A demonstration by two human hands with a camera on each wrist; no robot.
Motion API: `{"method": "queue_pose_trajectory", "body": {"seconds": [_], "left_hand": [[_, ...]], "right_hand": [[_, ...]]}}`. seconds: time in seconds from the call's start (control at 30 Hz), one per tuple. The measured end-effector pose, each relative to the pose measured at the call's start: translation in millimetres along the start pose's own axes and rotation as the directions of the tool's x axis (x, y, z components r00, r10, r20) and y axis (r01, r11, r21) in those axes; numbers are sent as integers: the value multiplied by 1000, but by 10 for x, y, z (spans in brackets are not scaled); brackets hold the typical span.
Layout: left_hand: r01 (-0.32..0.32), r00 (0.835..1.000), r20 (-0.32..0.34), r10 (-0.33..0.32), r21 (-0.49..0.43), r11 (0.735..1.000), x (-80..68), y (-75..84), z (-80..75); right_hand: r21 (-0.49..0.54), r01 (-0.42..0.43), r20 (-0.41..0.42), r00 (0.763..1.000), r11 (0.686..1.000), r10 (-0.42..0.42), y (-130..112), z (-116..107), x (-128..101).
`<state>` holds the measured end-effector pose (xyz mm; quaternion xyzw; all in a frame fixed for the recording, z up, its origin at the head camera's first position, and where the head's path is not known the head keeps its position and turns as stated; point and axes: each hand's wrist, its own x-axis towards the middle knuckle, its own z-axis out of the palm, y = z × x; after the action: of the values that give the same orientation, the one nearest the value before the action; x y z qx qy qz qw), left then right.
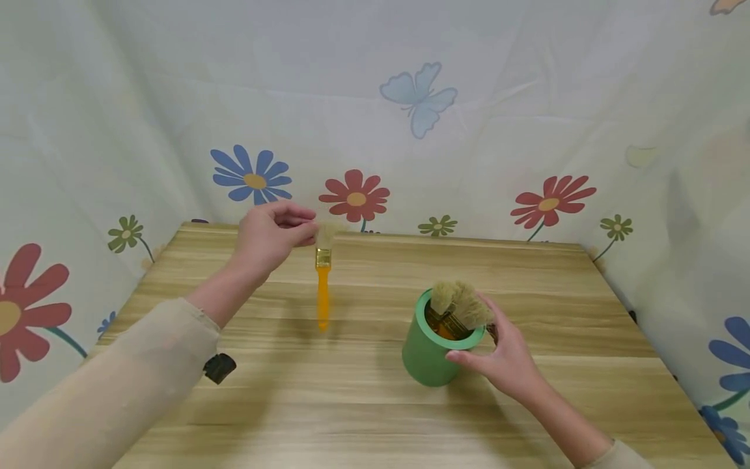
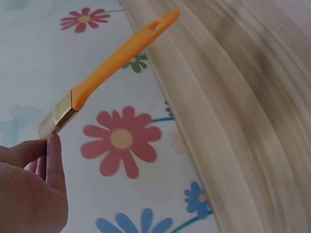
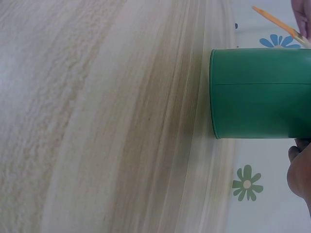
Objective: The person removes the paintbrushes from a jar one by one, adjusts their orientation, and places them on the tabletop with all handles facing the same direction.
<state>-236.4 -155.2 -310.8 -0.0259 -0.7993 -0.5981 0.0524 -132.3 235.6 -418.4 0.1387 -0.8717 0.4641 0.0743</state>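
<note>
A paintbrush (image 1: 323, 286) with an orange handle and gold ferrule hangs handle-down over the wooden table. Thumb and fingers of my left hand (image 1: 266, 238) pinch it by its pale bristles; the left wrist view shows the same hold on the brush (image 2: 121, 57). To the right, a green cylindrical cup (image 1: 429, 358) contains more brushes (image 1: 459, 303), bristles up, their handles mostly hidden inside. My right hand (image 1: 508, 358) grips the cup near its rim, thumb on the near side and fingers behind. In the right wrist view, the cup (image 3: 262, 94) shows its smooth side.
The wood-grain table (image 1: 328, 404) ends at a back edge against a white cloth (image 1: 328, 117) printed with flowers and a butterfly. More of this cloth hangs at both sides. A small black object (image 1: 219, 368) shows beside the left sleeve (image 1: 140, 371).
</note>
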Motion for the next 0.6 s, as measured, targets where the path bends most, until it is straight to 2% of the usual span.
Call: {"method": "queue_pose_trajectory", "body": {"seconds": [0.13, 0.37, 0.6], "left_hand": [[57, 998, 20, -57, 11, 998, 54, -168, -123], [120, 990, 68, -121, 15, 993, 187, -457, -312], [170, 980, 91, -176, 71, 983, 313, -751, -484]], "right_hand": [[5, 2, 1, 1000, 1000, -2, 3, -5, -2], [11, 7, 1, 1000, 1000, -7, 21, -4, 1], [16, 2, 3, 1000, 1000, -2, 25, 5, -5]]}}
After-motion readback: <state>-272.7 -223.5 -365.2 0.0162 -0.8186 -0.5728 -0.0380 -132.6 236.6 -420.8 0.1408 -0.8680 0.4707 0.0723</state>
